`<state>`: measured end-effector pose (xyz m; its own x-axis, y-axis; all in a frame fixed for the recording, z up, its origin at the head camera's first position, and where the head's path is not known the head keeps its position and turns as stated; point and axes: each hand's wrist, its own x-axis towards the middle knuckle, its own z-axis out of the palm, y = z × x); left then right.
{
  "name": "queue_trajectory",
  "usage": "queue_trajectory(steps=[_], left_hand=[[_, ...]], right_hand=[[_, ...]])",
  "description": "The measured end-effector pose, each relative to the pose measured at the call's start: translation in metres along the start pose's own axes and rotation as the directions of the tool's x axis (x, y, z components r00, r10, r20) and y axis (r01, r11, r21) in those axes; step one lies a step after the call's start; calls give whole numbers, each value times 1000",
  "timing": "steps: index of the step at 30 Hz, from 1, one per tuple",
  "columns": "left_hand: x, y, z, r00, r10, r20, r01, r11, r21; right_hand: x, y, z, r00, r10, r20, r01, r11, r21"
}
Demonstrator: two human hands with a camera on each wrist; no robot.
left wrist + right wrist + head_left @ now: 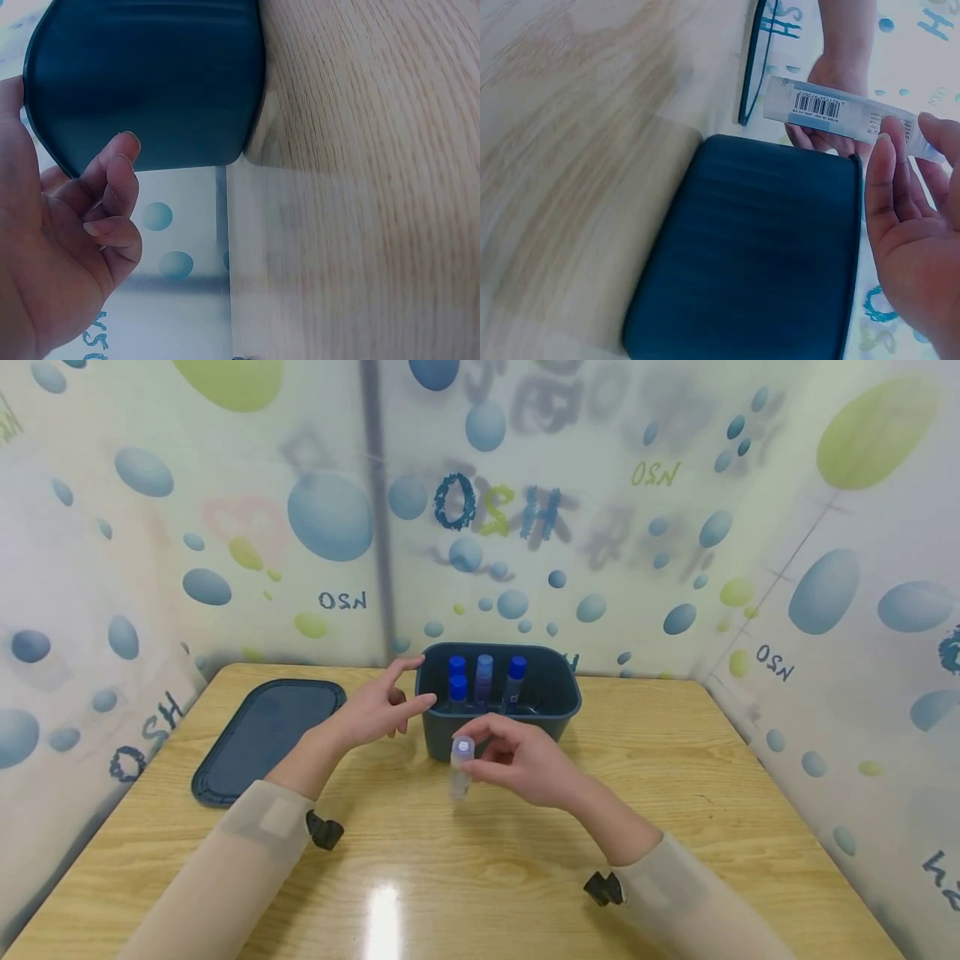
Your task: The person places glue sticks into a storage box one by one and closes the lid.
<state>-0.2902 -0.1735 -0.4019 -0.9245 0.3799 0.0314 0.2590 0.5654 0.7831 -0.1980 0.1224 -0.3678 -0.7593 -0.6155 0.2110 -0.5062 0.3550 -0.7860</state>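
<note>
Upright in my right hand [536, 764] is a clear, glue-stick-like tube [817, 107], pinched between thumb and fingers just in front of the dark blue bin [502, 724]. A printed barcode shows on its side in the right wrist view. My left hand [375, 710] touches the left end of the bin's rim with its extended index finger and thumb. The other fingers bend loosely beside the bin wall [150, 82]. Inside the bin stand several blue-capped tubes [516, 668], one with a lighter blue cap [484, 667]; their lower ends are partly hidden.
A dark tray-like lid [262, 743] lies flat on the wooden table [675, 777] left of the bin, partly behind my left forearm. A patterned curtain [600, 527] hangs close behind the bin and along both sides of the table.
</note>
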Motion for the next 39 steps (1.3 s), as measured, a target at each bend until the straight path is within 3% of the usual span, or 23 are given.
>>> queue_trajectory(steps=[13, 18, 27, 32, 39], left_hand=[[-1, 1, 0, 1000, -8, -1, 8, 1000, 3], [-1, 1, 0, 1000, -10, 9, 10, 1000, 4], [-1, 0, -1, 1000, -10, 15, 10, 1000, -7], [-1, 0, -1, 1000, -14, 13, 14, 1000, -6], [0, 0, -1, 1000, -12, 14, 12, 1000, -1]], right_hand=[[-18, -16, -36, 993, -87, -85, 86, 996, -13], [-19, -24, -57, 986, -76, -148, 78, 997, 3], [-10, -25, -87, 957, -99, -274, 106, 994, 13], [0, -16, -98, 940, -70, -334, 74, 997, 0], [13, 3, -107, 919, 24, -394, -30, 1000, -9]])
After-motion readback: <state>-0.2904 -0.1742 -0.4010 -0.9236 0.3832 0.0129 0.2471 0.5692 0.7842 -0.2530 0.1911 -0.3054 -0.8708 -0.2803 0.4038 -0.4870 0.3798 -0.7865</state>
